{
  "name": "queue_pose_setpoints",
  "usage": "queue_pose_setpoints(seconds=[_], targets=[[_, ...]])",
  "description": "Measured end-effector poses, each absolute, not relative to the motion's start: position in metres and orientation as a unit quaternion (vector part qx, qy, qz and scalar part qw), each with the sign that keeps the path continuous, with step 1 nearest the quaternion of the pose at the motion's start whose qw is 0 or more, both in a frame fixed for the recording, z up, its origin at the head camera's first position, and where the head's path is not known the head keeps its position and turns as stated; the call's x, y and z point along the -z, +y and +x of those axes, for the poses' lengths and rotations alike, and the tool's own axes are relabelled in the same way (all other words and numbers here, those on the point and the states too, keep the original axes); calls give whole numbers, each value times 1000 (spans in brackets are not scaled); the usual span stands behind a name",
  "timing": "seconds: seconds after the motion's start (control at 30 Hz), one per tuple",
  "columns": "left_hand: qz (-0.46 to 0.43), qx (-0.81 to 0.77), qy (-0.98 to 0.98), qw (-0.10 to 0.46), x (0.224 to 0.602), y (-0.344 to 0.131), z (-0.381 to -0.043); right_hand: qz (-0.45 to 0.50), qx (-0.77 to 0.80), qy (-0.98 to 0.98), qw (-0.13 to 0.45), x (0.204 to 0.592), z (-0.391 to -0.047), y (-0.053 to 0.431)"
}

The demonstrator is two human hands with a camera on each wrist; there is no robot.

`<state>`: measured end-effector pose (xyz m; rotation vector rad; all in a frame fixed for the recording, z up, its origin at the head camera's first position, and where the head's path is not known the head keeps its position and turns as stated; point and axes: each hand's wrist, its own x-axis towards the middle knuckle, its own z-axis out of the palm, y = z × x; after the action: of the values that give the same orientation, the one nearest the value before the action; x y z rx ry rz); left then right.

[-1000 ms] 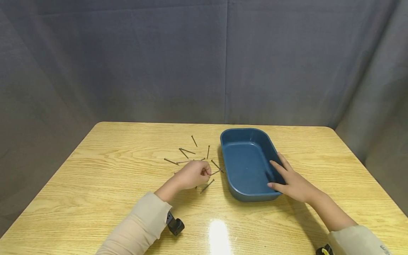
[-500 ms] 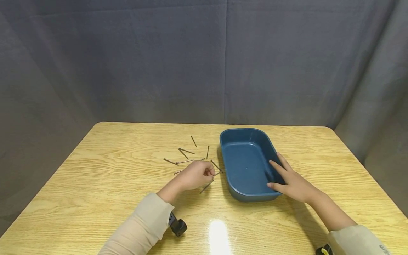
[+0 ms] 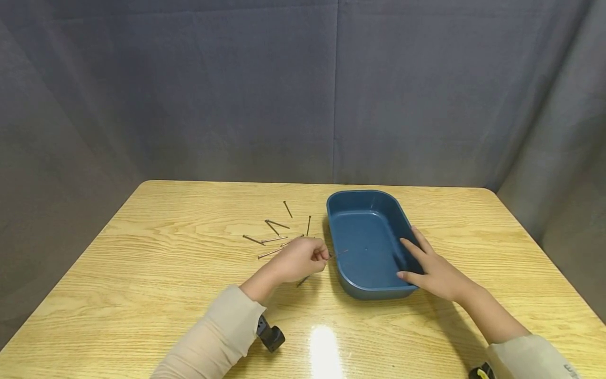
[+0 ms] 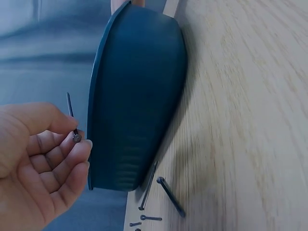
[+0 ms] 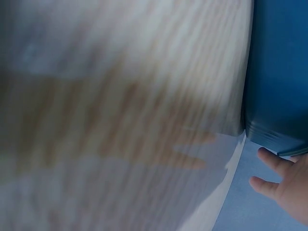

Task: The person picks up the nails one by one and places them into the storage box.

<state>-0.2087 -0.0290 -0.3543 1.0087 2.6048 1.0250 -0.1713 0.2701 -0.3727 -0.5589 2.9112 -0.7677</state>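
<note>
My left hand (image 3: 299, 260) pinches a dark nail (image 4: 70, 107) between thumb and fingertips. In the left wrist view the nail's head sits at the fingertips and its shaft points away from the hand. In the head view the nail reaches over the left rim of a blue rectangular bin (image 3: 371, 294). My right hand (image 3: 437, 271) rests over the bin's right rim, fingers spread and fairly straight, with some fingers inside the bin. Two of its fingers show outside the bin (image 5: 279, 77) in the right wrist view. Several loose nails (image 3: 271, 253) lie left of the bin.
The wooden table (image 3: 156, 284) has its far edge against a grey curtain (image 3: 236, 105). Close to the bin's left wall lie a few nails (image 4: 171, 197), partly hidden by the left hand in the head view. Each wrist bears a small camera (image 3: 272, 337).
My left hand has moved right toward the bin, and a nail now sticks out from its fingertips over the rim. The right hand and bin have stayed put.
</note>
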Motion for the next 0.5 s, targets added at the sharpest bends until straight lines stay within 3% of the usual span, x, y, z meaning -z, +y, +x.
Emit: queue_pose_setpoints(seconds=[0.5], targets=[[347, -343, 869, 77, 349, -17, -209, -183, 249, 950, 39, 373, -172, 270]])
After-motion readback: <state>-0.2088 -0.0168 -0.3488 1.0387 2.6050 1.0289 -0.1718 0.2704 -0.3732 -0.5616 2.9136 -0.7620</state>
